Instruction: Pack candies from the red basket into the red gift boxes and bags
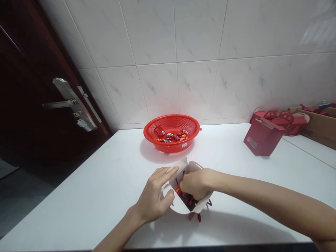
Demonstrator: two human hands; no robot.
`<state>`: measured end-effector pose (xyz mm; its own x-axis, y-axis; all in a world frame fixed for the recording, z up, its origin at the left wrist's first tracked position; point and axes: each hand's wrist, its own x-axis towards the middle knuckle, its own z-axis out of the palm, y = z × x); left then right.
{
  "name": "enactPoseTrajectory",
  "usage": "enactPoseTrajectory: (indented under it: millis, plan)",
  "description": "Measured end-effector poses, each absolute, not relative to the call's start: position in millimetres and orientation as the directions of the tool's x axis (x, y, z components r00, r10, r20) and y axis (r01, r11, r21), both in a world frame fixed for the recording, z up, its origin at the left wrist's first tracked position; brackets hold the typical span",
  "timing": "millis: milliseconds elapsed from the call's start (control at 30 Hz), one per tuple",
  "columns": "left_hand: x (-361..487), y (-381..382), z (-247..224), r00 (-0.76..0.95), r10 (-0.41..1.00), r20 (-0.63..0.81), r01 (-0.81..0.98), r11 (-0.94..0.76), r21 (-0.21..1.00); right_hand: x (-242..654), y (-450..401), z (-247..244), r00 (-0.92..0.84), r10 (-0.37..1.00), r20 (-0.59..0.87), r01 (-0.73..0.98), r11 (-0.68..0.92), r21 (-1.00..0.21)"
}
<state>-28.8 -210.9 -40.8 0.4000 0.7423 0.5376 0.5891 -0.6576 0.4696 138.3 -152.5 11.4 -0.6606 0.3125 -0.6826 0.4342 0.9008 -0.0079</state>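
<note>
A small paper gift box (181, 206), white inside with its flaps up, stands near the front of the table. My left hand (157, 196) grips the box's left flap between thumb and fingers. Into the open top reaches my right hand (195, 183), with its fingers curled down. Its fingertips are hidden, and I cannot make out what they hold. Red-wrapped candies (187, 199) lie inside the box below that hand. Behind the box sits a red plastic colander (170, 148) with several wrapped candies (170, 136) in it.
A closed red gift box (262, 138) stands at the right. Behind it are more red boxes (296, 124) and a brown cardboard box (319, 127) against the tiled wall (196, 77). A dark door (28, 98) with a metal handle is left of the white table (91, 189).
</note>
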Motion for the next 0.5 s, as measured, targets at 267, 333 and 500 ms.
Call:
enactPoseTrajectory:
  millis: [267, 333, 500]
  plan:
    - [-24, -206, -37, 0.425, 0.694, 0.581, 0.546, -0.709, 0.447, 137, -167, 29, -0.63, 0.391, -0.671, 0.489, 0.871, 0.048]
    - [-24, -203, -37, 0.425, 0.695, 0.58, 0.548, -0.708, 0.446, 139, -163, 28, -0.636, 0.403, -0.658, 0.501, 0.864, 0.046]
    - [-29, -196, -41, 0.39, 0.712, 0.583, 0.574, -0.683, 0.451, 151, -150, 28, -0.72, 0.427, -0.547, 0.501, 0.865, 0.015]
